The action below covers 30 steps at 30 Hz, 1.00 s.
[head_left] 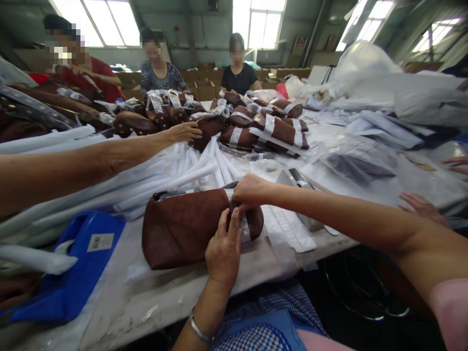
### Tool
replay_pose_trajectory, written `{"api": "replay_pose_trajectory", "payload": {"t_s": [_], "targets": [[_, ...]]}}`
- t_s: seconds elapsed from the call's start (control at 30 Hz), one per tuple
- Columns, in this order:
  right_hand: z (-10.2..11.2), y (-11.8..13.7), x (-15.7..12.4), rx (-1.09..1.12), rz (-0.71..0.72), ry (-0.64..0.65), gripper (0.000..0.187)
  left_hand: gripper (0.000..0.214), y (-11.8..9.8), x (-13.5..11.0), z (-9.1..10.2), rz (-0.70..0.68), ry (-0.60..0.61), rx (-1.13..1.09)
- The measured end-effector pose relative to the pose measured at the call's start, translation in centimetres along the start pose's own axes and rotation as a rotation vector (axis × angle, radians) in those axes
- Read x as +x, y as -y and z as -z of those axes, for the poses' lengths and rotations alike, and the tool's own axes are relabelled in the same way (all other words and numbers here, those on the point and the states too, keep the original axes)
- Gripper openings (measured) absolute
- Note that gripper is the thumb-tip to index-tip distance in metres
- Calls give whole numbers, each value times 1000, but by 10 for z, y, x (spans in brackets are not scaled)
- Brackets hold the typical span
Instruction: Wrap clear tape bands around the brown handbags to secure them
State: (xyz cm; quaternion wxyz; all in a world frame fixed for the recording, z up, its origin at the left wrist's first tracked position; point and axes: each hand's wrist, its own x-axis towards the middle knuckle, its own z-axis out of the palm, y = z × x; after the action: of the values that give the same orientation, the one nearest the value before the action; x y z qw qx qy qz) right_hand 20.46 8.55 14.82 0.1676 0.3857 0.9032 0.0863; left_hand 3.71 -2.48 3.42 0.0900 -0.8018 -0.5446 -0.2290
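A plain reddish-brown leather bag (183, 229) lies along the table's (120, 302) near edge, whitish wrap (246, 231) around its right end. The left hand (224, 251) rests open against it; the right hand (250, 189) curls closed on the wrap, fingertips hidden.

1 camera, worn on the person's head, is giving the view. It is looking forward and down across the desk (113, 312), from just above the near edge, which is running aslant, rising towards the right. The wearer's checked apron (248, 337) is showing at the bottom, closest below the lens. The right forearm (314, 202) is crossing the right edge of the frame, the left forearm (212, 300) the bottom edge. The fingers (233, 226) and the brown bag (186, 229) are sitting near the lens, around the middle. The tilt is leaving 3 co-workers (237, 77) beyond the desk, with windows (258, 22) behind, showing along the top, well apart from the lens.
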Motion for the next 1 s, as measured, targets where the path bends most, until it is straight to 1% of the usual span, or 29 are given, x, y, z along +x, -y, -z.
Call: {"api": "replay_pose_trajectory", "payload": {"t_s": [0.07, 0.13, 0.2, 0.23, 0.27, 0.3, 0.33, 0.37, 0.43, 0.47, 0.5, 0.6, 0.7, 0.77, 0.83, 0.9, 1.0], "targets": [[2, -14, -3, 21, -92, -35, 51, 66, 0, 0, 1, 9, 20, 21], [0, -22, -12, 75, -238, -106, 49, 65, 0, 0, 2, 6, 20, 37], [-6, -17, -28, 162, -398, -244, 39, 62, 0, 0, 2, -6, -3, 45], [-12, -10, -37, 225, -456, -337, 32, 62, 0, 0, 2, -18, -25, 43], [-19, 1, -47, 296, -481, -433, 27, 61, 0, 1, 2, -31, -51, 36], [-27, 14, -55, 374, -462, -524, 23, 61, 0, 1, 2, -43, -74, 24], [-36, 28, -63, 442, -398, -595, 22, 61, 1, 1, 2, -52, -94, 7], [-46, 43, -70, 477, -300, -638, 24, 61, 1, 2, 2, -59, -109, -15], [-66, 67, -79, 454, -140, -651, 31, 61, 2, 2, 2, -61, -124, -70], [-74, 76, -82, 427, -98, -637, 36, 60, 3, 1, 3, -60, -132, -104], [-82, 83, -84, 405, -86, -620, 39, 58, 4, 1, 4, -64, -139, -143], [-94, 93, -88, 400, -134, -606, 44, 46, 11, -2, 6, -140, -122, -239], [-97, 98, -91, 415, -208, -629, 43, 38, 19, -5, 10, -296, -39, -223], [-98, 101, -94, 419, -238, -628, 42, 37, 22, -7, 13, -368, -18, -204], [-99, 105, -96, 416, -244, -619, 45, 35, 25, -11, 19, -404, -36, -201], [-100, 109, -98, 409, -257, -623, 51, 32, 30, -15, 28, -432, -80, -186], [-104, 119, -101, 389, -276, -675, 58, 31, 49, -25, 46, -466, -137, -105]]}}
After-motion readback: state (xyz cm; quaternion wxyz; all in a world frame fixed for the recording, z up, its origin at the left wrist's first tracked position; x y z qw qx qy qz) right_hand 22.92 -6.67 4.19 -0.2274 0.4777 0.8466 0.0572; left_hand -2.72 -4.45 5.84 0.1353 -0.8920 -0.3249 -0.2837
